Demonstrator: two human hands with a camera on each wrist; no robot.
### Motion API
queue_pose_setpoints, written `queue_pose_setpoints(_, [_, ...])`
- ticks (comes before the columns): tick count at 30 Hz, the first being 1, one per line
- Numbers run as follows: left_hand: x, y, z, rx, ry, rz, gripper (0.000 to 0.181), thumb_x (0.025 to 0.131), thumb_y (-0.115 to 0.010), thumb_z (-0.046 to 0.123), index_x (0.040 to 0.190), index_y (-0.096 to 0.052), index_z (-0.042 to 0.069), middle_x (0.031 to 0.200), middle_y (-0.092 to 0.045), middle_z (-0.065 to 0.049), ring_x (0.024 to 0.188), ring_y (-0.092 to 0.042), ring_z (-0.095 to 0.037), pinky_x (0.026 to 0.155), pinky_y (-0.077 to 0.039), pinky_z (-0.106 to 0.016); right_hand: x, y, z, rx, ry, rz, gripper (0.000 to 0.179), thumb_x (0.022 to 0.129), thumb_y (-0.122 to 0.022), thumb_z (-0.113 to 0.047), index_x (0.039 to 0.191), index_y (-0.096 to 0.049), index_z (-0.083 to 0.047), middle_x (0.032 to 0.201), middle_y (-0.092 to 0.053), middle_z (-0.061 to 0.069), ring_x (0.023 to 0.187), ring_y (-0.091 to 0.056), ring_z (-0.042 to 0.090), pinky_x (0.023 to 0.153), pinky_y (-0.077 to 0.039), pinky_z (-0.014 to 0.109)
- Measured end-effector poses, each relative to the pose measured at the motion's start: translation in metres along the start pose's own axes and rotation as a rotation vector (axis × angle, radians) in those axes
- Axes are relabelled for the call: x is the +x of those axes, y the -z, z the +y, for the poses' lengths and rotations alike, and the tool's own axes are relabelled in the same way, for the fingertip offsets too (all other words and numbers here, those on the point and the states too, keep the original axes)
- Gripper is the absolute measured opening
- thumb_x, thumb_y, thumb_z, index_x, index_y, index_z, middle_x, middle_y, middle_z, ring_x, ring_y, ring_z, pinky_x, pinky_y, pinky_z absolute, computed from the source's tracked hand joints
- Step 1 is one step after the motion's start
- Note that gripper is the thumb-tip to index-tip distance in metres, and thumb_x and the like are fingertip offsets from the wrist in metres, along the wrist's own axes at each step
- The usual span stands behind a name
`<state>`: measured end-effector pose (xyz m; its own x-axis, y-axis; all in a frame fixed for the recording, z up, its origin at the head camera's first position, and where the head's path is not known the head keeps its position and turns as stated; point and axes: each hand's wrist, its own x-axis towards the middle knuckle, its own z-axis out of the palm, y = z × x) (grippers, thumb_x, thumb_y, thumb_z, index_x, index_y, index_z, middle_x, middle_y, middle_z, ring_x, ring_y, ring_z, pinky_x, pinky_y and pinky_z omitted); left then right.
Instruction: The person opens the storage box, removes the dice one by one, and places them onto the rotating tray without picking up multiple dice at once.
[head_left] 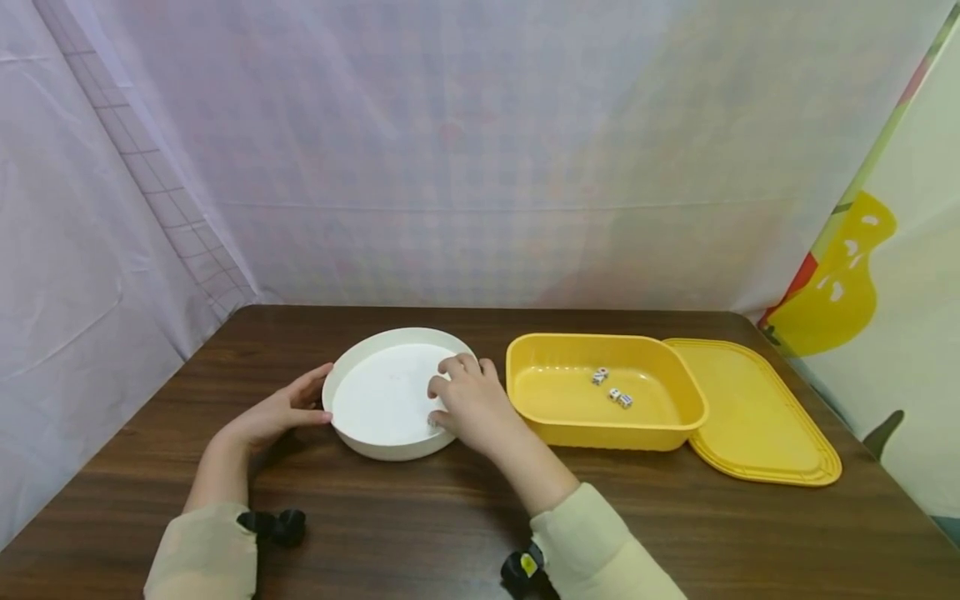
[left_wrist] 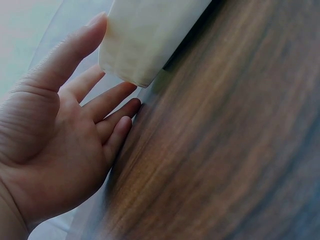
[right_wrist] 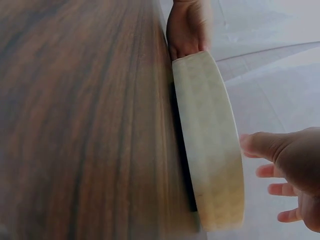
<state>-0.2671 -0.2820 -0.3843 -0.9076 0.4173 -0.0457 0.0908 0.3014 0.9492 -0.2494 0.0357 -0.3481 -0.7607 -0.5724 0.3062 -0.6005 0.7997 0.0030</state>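
Note:
A round white dish (head_left: 390,392) with a low rim lies on the table. Against its left side rests my left hand (head_left: 277,417), thumb and fingers spread at the rim; the left wrist view shows the thumb touching the dish wall (left_wrist: 145,45). My right hand (head_left: 476,408) is over the dish's right part, fingers bent loosely and apart from the thumb. A small pale spot shows by its thumb tip, too small to make out. Several white dice (head_left: 621,398) lie in a yellow box (head_left: 607,437) to the right.
A yellow lid (head_left: 765,417) lies flat at the right, partly under the box's edge. Dark wooden table (head_left: 390,533) extends in front of the dish. White cloth (head_left: 480,167) hangs behind the table, with a printed cloth (head_left: 900,333) at the right.

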Motion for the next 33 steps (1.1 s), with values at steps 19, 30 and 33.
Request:
queue_pose_setpoints(19, [-0.001, -0.001, 0.000, 0.013, 0.002, -0.013, 0.090, 0.088, -0.068, 0.014, 0.153, -0.007, 0.002, 0.154, -0.007, -0.029, 0.141, -0.003, -0.043, 0.107, -0.007, -0.061, -0.010, 0.024, 0.004, -0.001, -0.003, -0.008, 0.028, 0.084, -0.074, -0.038, 0.104, -0.069, -0.019, 0.119, -0.055, 0.007, 0.116, -0.043, 0.028, 0.094, -0.033, 0.048])
queue_pose_setpoints(30, [0.000, 0.001, -0.001, 0.002, 0.002, -0.001, 0.090, 0.088, -0.069, 0.014, 0.153, -0.008, 0.002, 0.154, -0.008, -0.029, 0.141, -0.003, -0.042, 0.108, -0.006, -0.060, -0.017, 0.034, 0.016, 0.004, -0.024, 0.036, 0.027, 0.082, -0.077, -0.034, 0.102, -0.069, -0.018, 0.119, -0.055, 0.008, 0.115, -0.044, 0.029, 0.091, -0.034, 0.049])
queue_pose_setpoints(33, [0.001, 0.001, -0.001, 0.003, -0.003, -0.002, 0.090, 0.088, -0.068, 0.014, 0.153, -0.008, 0.002, 0.154, -0.008, -0.029, 0.141, -0.004, -0.042, 0.108, -0.006, -0.060, -0.019, 0.036, 0.020, 0.000, -0.022, 0.055, 0.026, 0.081, -0.077, -0.033, 0.101, -0.070, -0.017, 0.116, -0.056, 0.007, 0.113, -0.045, 0.029, 0.090, -0.035, 0.049])
